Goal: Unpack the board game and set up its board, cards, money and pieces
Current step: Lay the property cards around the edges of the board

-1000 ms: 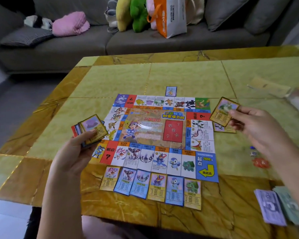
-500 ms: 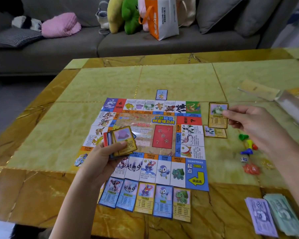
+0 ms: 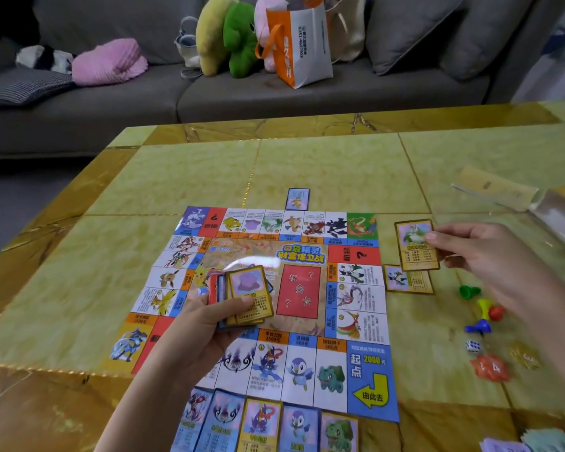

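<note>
The paper game board [image 3: 300,256] lies flat on the yellow marble table [image 3: 323,171]. My left hand [image 3: 203,324] holds a stack of property cards [image 3: 247,296] above the board's middle. My right hand [image 3: 483,252] pinches a single yellow-bordered card [image 3: 413,243] just off the board's right edge, above a card lying sideways [image 3: 405,278]. Several cards [image 3: 268,425] line the board's near edge, and one blue card [image 3: 298,199] sits beyond its far edge. Coloured pawns [image 3: 480,308], a die [image 3: 473,346] and paper money [image 3: 529,443] lie to the right.
Red and gold plastic tokens [image 3: 491,367] rest near the die. A clear wrapper and flat packaging [image 3: 509,190] lie at the far right of the table. Behind the table stands a grey sofa [image 3: 209,93] with cushions, plush toys and an orange-white bag [image 3: 300,44].
My left hand has carried the card stack from the board's left edge to over its middle. My right hand has lowered its card towards the table, close above the sideways card. The camera moved nearer.
</note>
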`<state>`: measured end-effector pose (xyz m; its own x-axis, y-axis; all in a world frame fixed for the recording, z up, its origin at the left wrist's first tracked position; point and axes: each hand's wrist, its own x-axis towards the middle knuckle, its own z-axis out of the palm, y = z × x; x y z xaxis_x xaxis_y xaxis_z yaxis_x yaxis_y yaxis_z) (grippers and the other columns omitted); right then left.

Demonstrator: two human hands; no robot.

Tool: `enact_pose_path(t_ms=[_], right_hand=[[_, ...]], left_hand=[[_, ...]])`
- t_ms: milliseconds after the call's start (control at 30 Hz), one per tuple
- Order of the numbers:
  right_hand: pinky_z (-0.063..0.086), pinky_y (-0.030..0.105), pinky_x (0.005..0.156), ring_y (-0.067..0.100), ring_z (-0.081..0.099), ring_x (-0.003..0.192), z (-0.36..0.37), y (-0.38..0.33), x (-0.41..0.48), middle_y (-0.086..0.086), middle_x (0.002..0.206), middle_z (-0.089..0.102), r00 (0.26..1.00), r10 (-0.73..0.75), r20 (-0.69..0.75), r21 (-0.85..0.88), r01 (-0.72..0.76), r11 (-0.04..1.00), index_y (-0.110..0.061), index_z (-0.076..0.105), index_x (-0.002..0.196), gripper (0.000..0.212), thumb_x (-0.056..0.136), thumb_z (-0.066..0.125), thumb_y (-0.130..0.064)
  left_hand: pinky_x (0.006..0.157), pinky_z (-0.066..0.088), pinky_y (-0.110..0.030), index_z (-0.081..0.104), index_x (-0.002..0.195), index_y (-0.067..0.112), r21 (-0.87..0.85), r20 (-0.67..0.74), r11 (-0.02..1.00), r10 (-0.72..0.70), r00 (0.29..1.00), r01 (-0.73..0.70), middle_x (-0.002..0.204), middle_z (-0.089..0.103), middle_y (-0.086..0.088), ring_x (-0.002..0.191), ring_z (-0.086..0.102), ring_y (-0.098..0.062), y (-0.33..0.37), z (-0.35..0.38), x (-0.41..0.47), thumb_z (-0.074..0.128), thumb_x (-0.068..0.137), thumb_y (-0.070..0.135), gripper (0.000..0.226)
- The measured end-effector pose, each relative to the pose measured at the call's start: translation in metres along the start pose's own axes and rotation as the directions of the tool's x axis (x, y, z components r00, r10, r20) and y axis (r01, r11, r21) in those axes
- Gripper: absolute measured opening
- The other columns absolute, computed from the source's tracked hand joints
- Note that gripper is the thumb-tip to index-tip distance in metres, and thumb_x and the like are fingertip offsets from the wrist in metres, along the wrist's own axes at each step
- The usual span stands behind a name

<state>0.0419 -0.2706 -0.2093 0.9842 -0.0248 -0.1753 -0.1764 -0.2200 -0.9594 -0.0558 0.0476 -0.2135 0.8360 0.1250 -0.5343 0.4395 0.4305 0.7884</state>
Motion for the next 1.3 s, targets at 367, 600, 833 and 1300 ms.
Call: enact_pose_path(t_ms=[367, 600, 833, 1300], right_hand=[[0.050, 0.018, 0.044, 0.013, 0.064, 0.055, 0.028, -0.019, 0.021, 0.005, 0.071, 0.072, 0.994, 0.020, 0.112, -0.002, -0.020, 1.000, -0.010, 0.068, 0.086, 0.008, 0.089, 0.061, -0.012], [0.040, 0.019, 0.038, 0.018, 0.064, 0.052, 0.067, -0.035, 0.036, 0.005, 0.073, 0.070, 0.979, 0.008, 0.201, -0.079, 0.008, 0.997, -0.010, 0.063, 0.088, 0.013, 0.095, 0.053, -0.016], [0.045, 0.020, 0.042, 0.019, 0.066, 0.057, 0.106, -0.043, 0.044, 0.004, 0.070, 0.072, 0.946, -0.040, 0.323, -0.045, 0.057, 0.997, -0.011, 0.060, 0.094, 0.012, 0.097, 0.048, -0.012], [0.041, 0.018, 0.061, 0.013, 0.058, 0.072, 0.123, -0.051, 0.066, 0.000, 0.081, 0.070, 0.972, -0.083, 0.221, -0.130, 0.114, 0.985, -0.015, 0.069, 0.087, 0.009, 0.083, 0.069, -0.007]], left_hand=[[0.057, 0.059, -0.028, 0.060, 0.097, -0.006, 0.033, 0.019, 0.999, -0.007, 1.000, 0.006, 0.080, 0.071, -0.017, 0.064, 0.070, -0.024, 0.006, 0.016, 0.024, 0.067, 0.064, 0.003, 0.035], [0.045, 0.053, -0.022, 0.063, 0.094, -0.002, -0.025, -0.068, 0.998, 0.057, 0.996, -0.059, 0.071, 0.071, -0.011, 0.053, 0.067, -0.017, 0.020, -0.007, 0.026, 0.066, 0.066, 0.005, 0.029], [0.042, 0.051, -0.021, 0.062, 0.088, -0.003, -0.061, -0.071, 0.993, 0.093, 0.993, -0.097, 0.069, 0.070, -0.013, 0.049, 0.066, -0.019, 0.024, -0.018, 0.026, 0.064, 0.067, 0.003, 0.022], [0.044, 0.053, -0.023, 0.062, 0.097, -0.005, -0.056, -0.051, 0.995, 0.078, 0.996, -0.081, 0.075, 0.072, -0.016, 0.053, 0.068, -0.022, 0.026, -0.016, 0.023, 0.067, 0.064, 0.005, 0.035]])
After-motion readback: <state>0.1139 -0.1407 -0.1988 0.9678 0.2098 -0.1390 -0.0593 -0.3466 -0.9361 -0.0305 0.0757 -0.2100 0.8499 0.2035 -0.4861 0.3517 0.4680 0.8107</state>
